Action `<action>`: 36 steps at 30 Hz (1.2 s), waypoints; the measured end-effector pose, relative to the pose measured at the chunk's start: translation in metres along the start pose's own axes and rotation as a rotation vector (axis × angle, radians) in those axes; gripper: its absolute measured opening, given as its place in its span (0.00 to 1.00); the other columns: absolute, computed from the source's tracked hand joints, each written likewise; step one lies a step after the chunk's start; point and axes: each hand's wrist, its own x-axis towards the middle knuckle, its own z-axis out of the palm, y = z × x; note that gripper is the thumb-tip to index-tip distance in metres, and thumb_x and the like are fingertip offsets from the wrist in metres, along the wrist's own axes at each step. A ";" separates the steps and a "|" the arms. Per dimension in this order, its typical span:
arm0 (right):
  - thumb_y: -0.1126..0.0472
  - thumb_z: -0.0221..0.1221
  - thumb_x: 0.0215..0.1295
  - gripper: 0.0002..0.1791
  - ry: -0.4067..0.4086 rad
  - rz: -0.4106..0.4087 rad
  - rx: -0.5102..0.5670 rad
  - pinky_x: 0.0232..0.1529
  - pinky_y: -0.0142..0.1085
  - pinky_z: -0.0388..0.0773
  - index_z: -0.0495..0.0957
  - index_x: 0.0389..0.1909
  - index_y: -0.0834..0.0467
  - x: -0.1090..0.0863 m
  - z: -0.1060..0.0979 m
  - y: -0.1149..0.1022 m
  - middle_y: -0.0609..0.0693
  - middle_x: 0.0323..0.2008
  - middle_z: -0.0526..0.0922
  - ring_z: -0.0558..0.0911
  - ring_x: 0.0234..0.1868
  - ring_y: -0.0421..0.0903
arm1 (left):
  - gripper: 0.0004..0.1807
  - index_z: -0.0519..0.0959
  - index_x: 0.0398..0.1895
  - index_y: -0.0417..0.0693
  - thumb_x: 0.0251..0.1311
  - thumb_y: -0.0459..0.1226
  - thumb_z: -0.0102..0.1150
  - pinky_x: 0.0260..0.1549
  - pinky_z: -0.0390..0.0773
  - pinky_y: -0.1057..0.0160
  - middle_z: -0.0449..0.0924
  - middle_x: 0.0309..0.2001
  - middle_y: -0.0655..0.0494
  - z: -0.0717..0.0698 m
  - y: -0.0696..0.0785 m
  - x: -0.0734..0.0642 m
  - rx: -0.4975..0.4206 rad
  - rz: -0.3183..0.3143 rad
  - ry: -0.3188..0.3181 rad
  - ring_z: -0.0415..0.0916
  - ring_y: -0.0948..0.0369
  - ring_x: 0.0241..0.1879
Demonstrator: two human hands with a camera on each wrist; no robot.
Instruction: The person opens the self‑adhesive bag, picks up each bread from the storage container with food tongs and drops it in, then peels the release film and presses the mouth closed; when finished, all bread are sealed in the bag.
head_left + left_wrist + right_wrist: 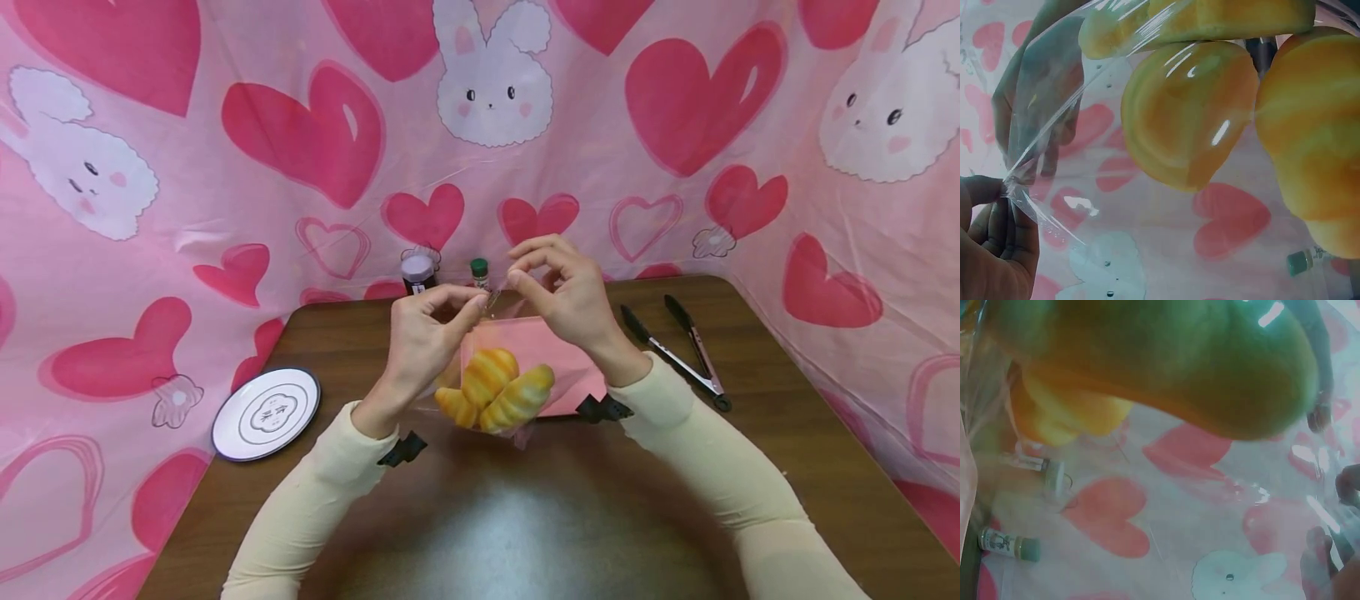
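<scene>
A clear plastic bag (1029, 137) holds several croissants (517, 398); they hang over the pink tray (566, 342) in the head view. My left hand (431, 333) pinches the bag's upper edge between thumb and fingertips, plainly seen in the left wrist view. My right hand (566, 287) is raised close by, its thumb and index fingertip apart beside the plastic. In the right wrist view, right-hand fingers (1317, 550) appear at the right edge, partly behind the film. Croissants fill much of both wrist views.
A white plate (266, 415) lies on the left of the wooden table (487, 517). Black-tipped tongs (682, 358) rest at the right. Behind my hands stand a green-capped shaker (479, 271) and a purple-lidded jar (417, 271), before a heart-patterned cloth.
</scene>
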 end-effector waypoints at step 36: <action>0.66 0.63 0.66 0.04 0.496 0.237 0.075 0.47 0.30 0.70 0.83 0.32 0.56 0.011 -0.091 0.043 0.37 0.33 0.83 0.77 0.43 0.38 | 0.05 0.88 0.36 0.41 0.58 0.33 0.69 0.28 0.81 0.73 0.85 0.26 0.58 -0.047 -0.015 0.000 0.051 0.015 0.240 0.78 0.66 0.24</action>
